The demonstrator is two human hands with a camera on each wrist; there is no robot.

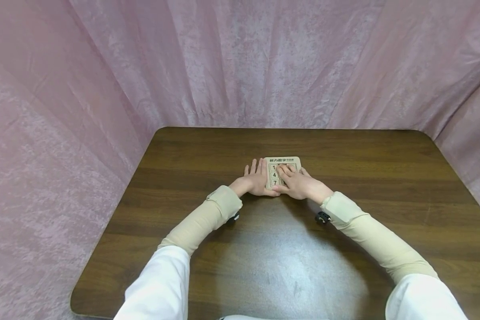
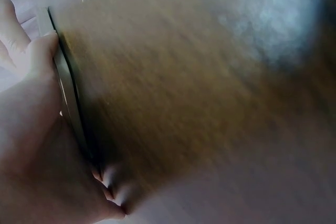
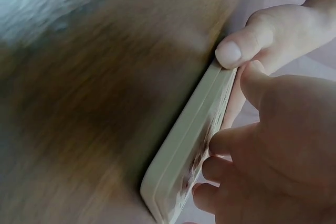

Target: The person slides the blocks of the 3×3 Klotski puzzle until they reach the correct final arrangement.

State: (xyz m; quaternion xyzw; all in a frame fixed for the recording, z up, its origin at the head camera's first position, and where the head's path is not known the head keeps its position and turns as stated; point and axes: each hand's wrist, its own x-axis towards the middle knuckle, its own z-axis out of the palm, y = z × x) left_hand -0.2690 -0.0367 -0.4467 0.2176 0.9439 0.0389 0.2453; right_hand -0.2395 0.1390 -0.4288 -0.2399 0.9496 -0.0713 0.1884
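Note:
A pale wooden number slide puzzle (image 1: 273,175) lies flat on the table, with the digits 1, 4 and 7 visible down its left column. Along its left side rests my left hand (image 1: 257,179), fingers straight and spread, thumb against the near edge. My right hand (image 1: 300,183) lies over the puzzle's right part, fingertips touching the tiles and thumb near the front edge; it hides most of the other tiles. In the right wrist view, the puzzle's thick side (image 3: 181,129) runs between the left thumb and the right fingers.
The brown wooden table (image 1: 200,155) has rounded corners and a shiny glare patch near the front. Pink curtains (image 1: 248,62) hang behind it and at both sides. A dark wrist camera (image 1: 322,217) is strapped under the right wrist.

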